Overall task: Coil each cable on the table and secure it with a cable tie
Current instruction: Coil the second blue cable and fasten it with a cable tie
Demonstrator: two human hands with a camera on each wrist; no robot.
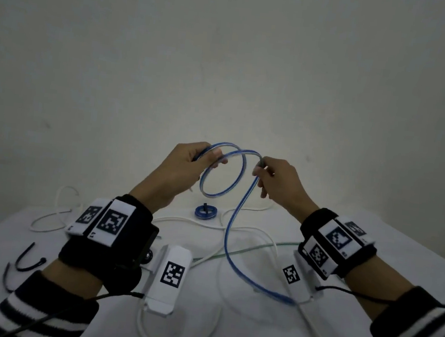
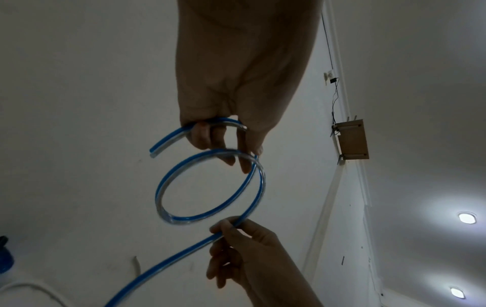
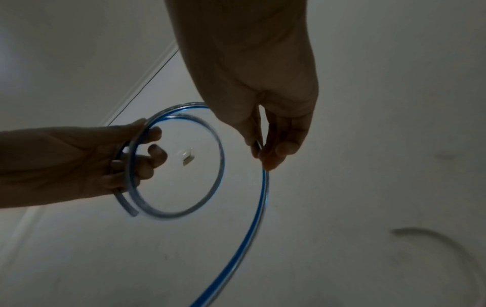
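A blue cable (image 1: 230,224) is held up over the table between both hands. My left hand (image 1: 189,162) grips the cable near its cut end, where one loop (image 2: 210,187) hangs from the fingers (image 2: 207,137). My right hand (image 1: 272,176) pinches the same cable (image 3: 260,207) just past the loop, between thumb and fingers (image 3: 273,153). The rest of the cable runs down to the table and under my right wrist. A finished small blue coil (image 1: 206,212) with a black tie lies on the table beyond the hands.
Several white cables (image 1: 237,229) and a thin green one (image 1: 270,247) sprawl over the white table (image 1: 413,248). Loose black ties (image 1: 29,262) lie at the left front edge. A white wall stands close behind the table.
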